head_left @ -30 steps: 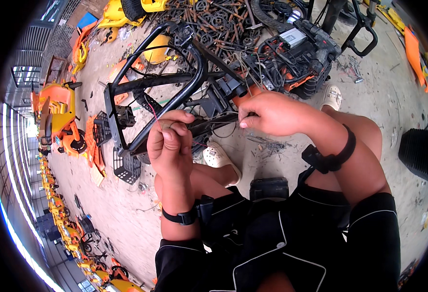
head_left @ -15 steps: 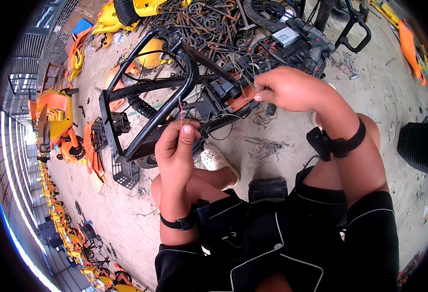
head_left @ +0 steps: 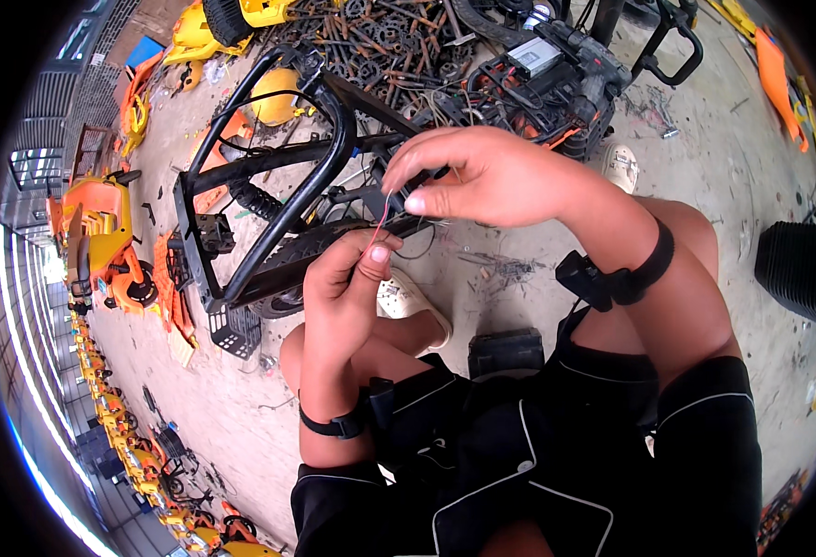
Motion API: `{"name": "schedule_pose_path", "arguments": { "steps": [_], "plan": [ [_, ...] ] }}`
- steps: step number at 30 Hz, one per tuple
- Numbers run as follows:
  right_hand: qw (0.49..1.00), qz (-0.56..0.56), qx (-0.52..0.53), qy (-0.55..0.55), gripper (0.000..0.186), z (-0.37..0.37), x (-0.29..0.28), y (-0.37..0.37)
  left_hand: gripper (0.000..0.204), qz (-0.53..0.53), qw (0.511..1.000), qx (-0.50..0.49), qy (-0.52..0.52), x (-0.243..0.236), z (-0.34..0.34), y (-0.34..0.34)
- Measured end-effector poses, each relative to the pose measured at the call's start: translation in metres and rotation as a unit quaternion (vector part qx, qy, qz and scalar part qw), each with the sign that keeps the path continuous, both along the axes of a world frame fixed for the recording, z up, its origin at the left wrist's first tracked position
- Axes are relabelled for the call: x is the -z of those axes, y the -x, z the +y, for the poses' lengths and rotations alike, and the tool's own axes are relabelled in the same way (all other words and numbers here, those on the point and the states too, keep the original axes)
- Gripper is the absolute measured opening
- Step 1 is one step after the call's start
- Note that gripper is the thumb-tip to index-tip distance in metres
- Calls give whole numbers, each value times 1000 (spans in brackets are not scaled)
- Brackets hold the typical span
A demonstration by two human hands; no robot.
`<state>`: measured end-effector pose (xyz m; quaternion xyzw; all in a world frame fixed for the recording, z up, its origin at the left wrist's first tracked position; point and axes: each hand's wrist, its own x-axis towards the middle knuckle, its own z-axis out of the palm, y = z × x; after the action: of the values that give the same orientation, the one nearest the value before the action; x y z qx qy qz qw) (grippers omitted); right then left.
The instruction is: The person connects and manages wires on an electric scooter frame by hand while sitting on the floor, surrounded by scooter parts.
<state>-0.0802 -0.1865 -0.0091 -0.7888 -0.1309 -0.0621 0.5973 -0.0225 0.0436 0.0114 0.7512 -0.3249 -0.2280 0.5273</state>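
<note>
My right hand (head_left: 482,178) has moved toward my left hand (head_left: 345,290), which pinches the wire (head_left: 383,221); whether the right grips it, I cannot tell.

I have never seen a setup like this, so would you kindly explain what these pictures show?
There is no robot here, just a person's two bare hands. The view comes from the left of two fisheye cameras worn on the head, looking down, so straight edges bend near the rim. The left hand pinches a thin reddish wire; the right hand is beside it, thumb and fingers apart. Beyond, on the floor, are a black frame and a heap of metal parts.
</note>
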Motion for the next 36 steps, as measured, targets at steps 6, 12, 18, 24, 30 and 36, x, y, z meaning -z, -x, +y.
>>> {"name": "schedule_pose_path", "arguments": {
  "steps": [6,12,18,24,30,36],
  "plan": [
    [991,100,-86,-5,25,9,-1,0,18,25,1000,7,7,0,2,0],
    [990,126,-67,5,18,13,-5,-1,19,46,999,9,2,-1,5,-1],
    [996,79,-27,12,15,14,-3,-1,20,210,976,56,-13,-6,11,-7],
    [996,91,1,-5,13,12,2,-2,19,119,989,77,30,1,13,-13],
    [995,80,-6,-59,16,37,24,-4,16,-25,981,109,156,11,3,-12],
    [944,200,27,-262,11,62,14,2,31,296,928,83,210,14,8,-6]
  ]
}}
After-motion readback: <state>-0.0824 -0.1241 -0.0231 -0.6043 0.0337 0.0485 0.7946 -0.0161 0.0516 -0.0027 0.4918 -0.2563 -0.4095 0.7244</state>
